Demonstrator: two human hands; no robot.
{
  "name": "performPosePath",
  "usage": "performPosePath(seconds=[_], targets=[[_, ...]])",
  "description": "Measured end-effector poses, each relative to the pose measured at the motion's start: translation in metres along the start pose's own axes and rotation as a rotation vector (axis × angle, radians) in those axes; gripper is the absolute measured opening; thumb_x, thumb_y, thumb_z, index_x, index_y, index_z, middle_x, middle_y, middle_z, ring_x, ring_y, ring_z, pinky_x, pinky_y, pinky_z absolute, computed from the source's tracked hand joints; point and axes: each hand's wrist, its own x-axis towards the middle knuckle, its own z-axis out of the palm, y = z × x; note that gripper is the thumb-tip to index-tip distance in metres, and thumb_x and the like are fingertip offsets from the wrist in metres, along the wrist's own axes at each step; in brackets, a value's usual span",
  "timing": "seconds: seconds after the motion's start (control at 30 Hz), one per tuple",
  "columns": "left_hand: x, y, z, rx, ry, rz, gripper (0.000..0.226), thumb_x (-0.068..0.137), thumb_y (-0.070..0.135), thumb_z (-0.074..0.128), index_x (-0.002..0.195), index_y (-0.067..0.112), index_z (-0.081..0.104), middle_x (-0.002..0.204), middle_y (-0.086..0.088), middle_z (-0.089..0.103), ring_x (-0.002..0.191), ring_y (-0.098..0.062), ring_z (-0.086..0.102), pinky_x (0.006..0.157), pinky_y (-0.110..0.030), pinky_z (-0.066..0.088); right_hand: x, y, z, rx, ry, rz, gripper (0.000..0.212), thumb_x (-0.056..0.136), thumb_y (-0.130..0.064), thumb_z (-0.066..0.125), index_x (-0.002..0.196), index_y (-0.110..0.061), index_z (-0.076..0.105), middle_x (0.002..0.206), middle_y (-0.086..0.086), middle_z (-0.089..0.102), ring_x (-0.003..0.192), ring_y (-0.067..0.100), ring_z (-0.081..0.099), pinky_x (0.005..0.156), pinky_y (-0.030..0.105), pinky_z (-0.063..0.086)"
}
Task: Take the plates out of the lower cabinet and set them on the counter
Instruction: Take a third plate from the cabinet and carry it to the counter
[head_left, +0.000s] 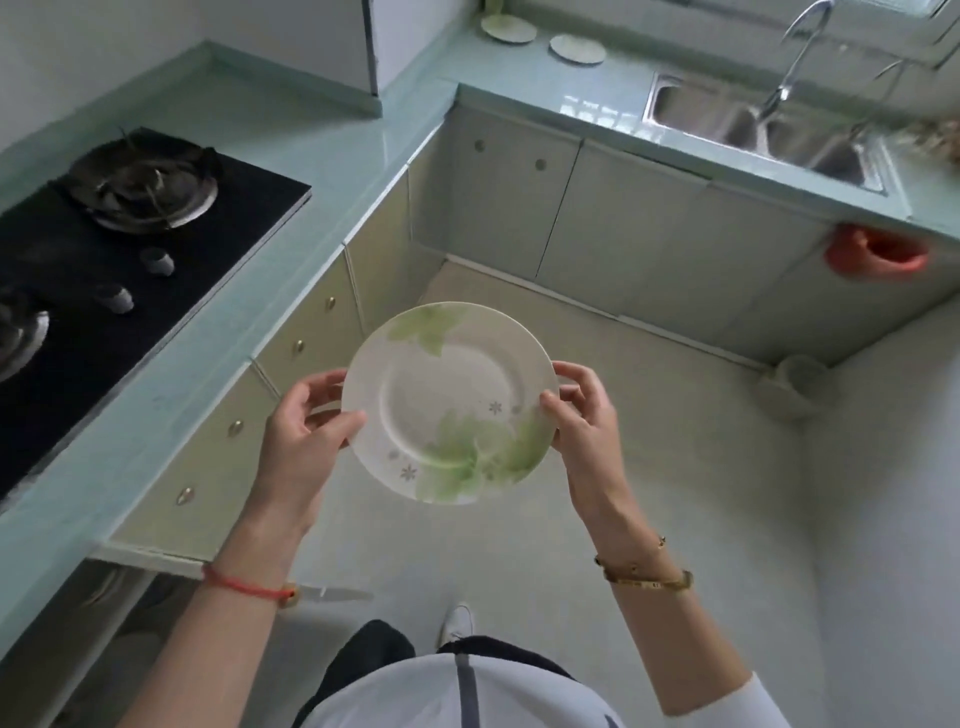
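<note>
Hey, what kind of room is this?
A home kitchen, most likely: a black glass gas hob set in a pale green L-shaped counter, and a steel double sink with a curved tap.

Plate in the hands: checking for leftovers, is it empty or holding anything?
Empty: the plate shows only its bare surface and green leaf print, held at both edges.

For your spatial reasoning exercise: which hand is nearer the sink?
Right. The right hand grips the plate on the side toward the sink; the left hand holds the far edge.
</note>
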Motion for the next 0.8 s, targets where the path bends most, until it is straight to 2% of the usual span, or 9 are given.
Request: performPosePath(seconds=[0.2,0.37,0.53,0.7,0.8], targets=[[0.077,0.02,0.066,0.032,-0.063,0.004,0.04,0.087,-0.009,0.06,0.107,0.026,0.064,0.115,-0.003,0.067,0.109,-0.019,0.062,0.09,-0.034,0.052,0.086,-0.016,-0.019,0.019,0.052,0.007,0.025,0.092,-0.001,0.053,0.11,-0.018,0.061,0.093,0.011,0.057,0.077,0.019,0.058,0.067,0.033,0.047],[0.155,0.03,0.111,0.046,-0.094,-0.004,0.039,0.087,-0.009,0.06,0.114,0.019,0.063,0.115,-0.002,0.067,0.114,-0.022,0.061,0.095,-0.038,0.053,0.164,-0.028,-0.02,0.038,0.087,0.016,0.025,0.092,-0.002,0.053,0.111,-0.017,0.061,0.093,0.009,0.058,0.075,0.015,0.059,0.062,0.028,0.049],[0.261,0.057,0.16,0.064,-0.134,0.03,0.039,0.087,-0.007,0.061,0.115,0.02,0.063,0.116,-0.001,0.067,0.112,-0.019,0.061,0.093,-0.038,0.053,0.269,-0.052,-0.007,0.043,0.139,0.004,0.026,0.091,-0.003,0.054,0.114,-0.014,0.061,0.093,0.008,0.059,0.073,0.013,0.059,0.06,0.024,0.049],[0.363,0.096,0.205,0.084,-0.186,0.078,0.04,0.086,-0.006,0.062,0.113,0.023,0.064,0.112,0.003,0.067,0.108,-0.016,0.062,0.09,-0.034,0.052,0.366,-0.085,0.009,0.065,0.185,-0.031,0.026,0.092,-0.002,0.054,0.113,-0.014,0.062,0.089,0.006,0.059,0.073,0.015,0.06,0.064,0.03,0.05],[0.421,0.117,0.231,0.106,-0.213,0.094,0.04,0.086,-0.005,0.063,0.117,0.02,0.063,0.113,0.003,0.067,0.107,-0.014,0.062,0.09,-0.034,0.052,0.421,-0.105,0.018,0.087,0.21,-0.047,0.025,0.093,-0.003,0.054,0.113,-0.014,0.061,0.091,0.007,0.058,0.071,0.011,0.06,0.06,0.023,0.05]])
